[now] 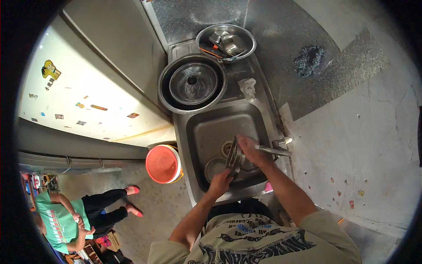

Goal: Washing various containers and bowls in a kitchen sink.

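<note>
Over the stainless steel sink [211, 132], my left hand [220, 183] grips the near end of a stack of thin-rimmed metal dishes [233, 158], tilted on edge. At the far end of the same dishes, my right hand [252, 150] has its fingers around the rim. The steel faucet [274, 150] reaches over the basin, its tip close to my right hand. Beneath my hands, a round metal dish or lid [213, 168] lies in the sink, partly hidden. The drain [226, 148] shows just left of the held dishes.
A large metal basin [163, 89] with a glass lid [184, 87] stands beyond the sink. Behind it, another basin [253, 43] holds metal cups. A crumpled white cloth or bag [247, 87] lies on the drainboard. Left are a red-lidded bucket [161, 164] and a person [62, 217].
</note>
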Demonstrator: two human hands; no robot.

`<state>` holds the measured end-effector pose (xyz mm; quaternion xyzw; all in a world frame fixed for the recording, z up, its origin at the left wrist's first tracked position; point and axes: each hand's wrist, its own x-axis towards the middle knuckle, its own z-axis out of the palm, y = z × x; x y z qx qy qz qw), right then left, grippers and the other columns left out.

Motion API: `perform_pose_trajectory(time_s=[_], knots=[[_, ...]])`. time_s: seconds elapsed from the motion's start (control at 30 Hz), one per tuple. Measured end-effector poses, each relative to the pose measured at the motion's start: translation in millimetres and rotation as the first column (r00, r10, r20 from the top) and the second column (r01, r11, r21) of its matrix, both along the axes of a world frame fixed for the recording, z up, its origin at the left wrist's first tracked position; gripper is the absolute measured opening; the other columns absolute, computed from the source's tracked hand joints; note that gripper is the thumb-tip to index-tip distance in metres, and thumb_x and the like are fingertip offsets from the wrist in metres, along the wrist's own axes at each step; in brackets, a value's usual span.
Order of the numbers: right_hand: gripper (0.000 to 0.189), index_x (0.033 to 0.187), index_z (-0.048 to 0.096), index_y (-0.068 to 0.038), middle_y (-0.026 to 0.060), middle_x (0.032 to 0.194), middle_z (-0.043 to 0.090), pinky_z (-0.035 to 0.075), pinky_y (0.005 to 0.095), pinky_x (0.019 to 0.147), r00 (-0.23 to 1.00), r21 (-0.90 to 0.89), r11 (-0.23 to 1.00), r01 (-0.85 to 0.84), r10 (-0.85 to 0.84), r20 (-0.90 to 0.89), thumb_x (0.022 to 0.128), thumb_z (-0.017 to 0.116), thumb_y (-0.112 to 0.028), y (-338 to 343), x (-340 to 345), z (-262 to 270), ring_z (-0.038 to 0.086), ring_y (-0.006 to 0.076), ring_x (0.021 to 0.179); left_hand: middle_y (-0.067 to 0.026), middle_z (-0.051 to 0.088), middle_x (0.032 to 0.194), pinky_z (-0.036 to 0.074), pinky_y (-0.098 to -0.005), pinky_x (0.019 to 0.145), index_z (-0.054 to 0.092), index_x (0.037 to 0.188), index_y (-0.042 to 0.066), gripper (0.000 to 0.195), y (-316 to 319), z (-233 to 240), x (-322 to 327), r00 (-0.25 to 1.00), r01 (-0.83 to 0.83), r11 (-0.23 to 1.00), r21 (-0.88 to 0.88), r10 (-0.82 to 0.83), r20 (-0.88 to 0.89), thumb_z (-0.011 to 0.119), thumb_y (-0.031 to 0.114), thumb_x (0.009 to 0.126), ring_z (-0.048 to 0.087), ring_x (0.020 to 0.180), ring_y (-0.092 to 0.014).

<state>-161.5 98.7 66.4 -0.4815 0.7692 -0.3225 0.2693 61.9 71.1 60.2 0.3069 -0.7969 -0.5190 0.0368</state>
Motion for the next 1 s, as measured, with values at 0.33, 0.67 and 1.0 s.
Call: perform_pose_trajectory(time_s=[0.33, 0.67, 1.0], knots=[[0.043, 0.119, 0.049, 0.003, 0.0266, 0.113, 0.055, 0.043, 0.0451, 0.085, 0.957, -0.093, 0.993, 0.075, -0.098, -0.274, 0.087, 0.055, -0.025, 27, 44, 44, 0.053, 0.0410, 0.105, -0.0227, 0.062, 0.093, 0.046, -0.0493, 0.074, 0.053, 0.114, 0.006, 0.037, -2, 3, -11, 0.999, 0.047, 0.999, -0.001, -0.047, 0.005, 0.062, 0.009, 0.078, 0.057, 0.090, -0.043], [0.038, 0.102, 0.062, -0.005, 0.0125, 0.097, 0.063, 0.047, 0.0349, 0.071, 0.608, 0.453, 0.866, 0.210, -0.479, 0.634, 0.088, 0.054, -0.039, -14, -23, -28, 0.060, 0.0227, 0.080, -0.0217, 0.062, 0.090, 0.047, -0.0432, 0.073, 0.055, 0.112, 0.005, 0.033, 1, 10, 9, 0.996, 0.042, 0.999, 0.011, -0.041, -0.080, 0.060, 0.008, 0.079, 0.060, 0.086, -0.040], [0.034, 0.111, 0.057, 0.001, 0.0079, 0.107, 0.062, 0.048, 0.0303, 0.087, 0.647, 0.049, 0.988, 0.147, -0.133, 0.751, 0.077, 0.063, -0.001, 7, -20, 10, 0.061, 0.0187, 0.095, -0.0053, 0.060, 0.105, 0.045, -0.0279, 0.078, 0.051, 0.118, 0.001, 0.033, -8, -50, -12, 0.927, -0.030, 0.744, 0.667, 0.270, -0.259, 0.053, 0.004, 0.086, 0.055, 0.092, -0.012]])
